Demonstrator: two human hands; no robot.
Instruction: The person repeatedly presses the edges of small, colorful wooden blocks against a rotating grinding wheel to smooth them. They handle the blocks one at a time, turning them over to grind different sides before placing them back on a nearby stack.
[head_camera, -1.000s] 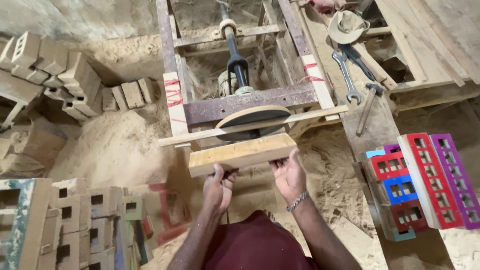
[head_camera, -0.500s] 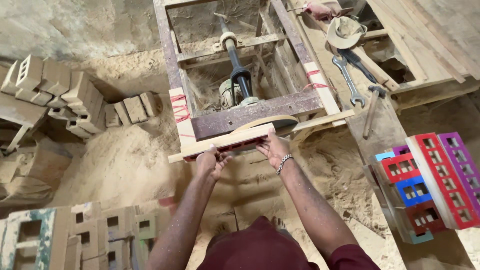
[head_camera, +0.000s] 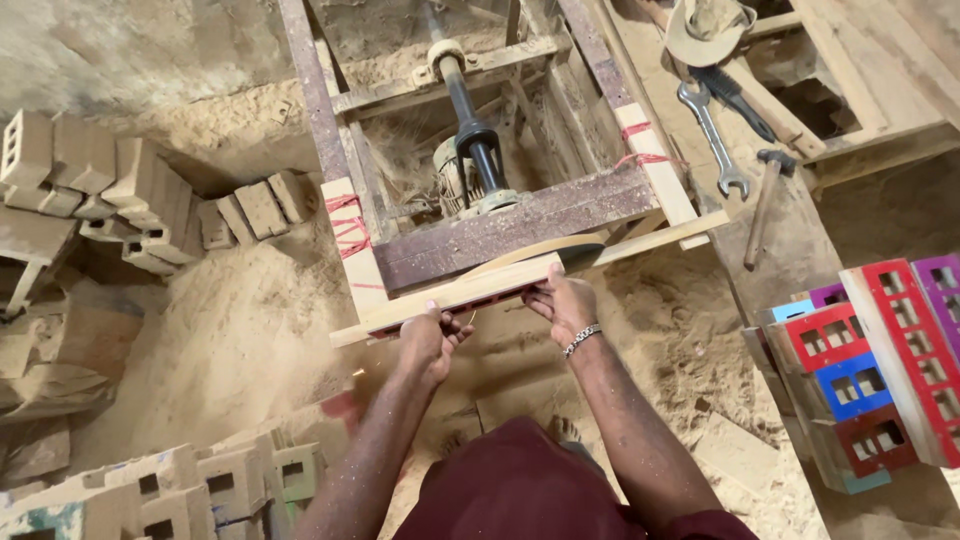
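My left hand (head_camera: 430, 338) and my right hand (head_camera: 563, 300) both grip a flat wooden block (head_camera: 480, 285), pressed up edge-on against the spinning disc (head_camera: 560, 250) at the front of a wooden machine frame (head_camera: 500, 225). A long thin wooden slat (head_camera: 660, 238) lies across the frame front, level with the block. Behind the disc a dark shaft and motor (head_camera: 472, 150) run back into the frame. A metal bracelet sits on my right wrist.
Sawdust covers the ground. Stacks of plain wooden blocks (head_camera: 120, 185) lie at the left, painted window-cut blocks (head_camera: 860, 360) at the right and unpainted ones (head_camera: 200, 485) at the lower left. A spanner (head_camera: 712, 135) and a hammer (head_camera: 760, 205) rest on planks at the upper right.
My hands have carried the wooden block from in front of my body, face up, forward to the disc, where it now stands edge-on against it. My arms are stretched further out.
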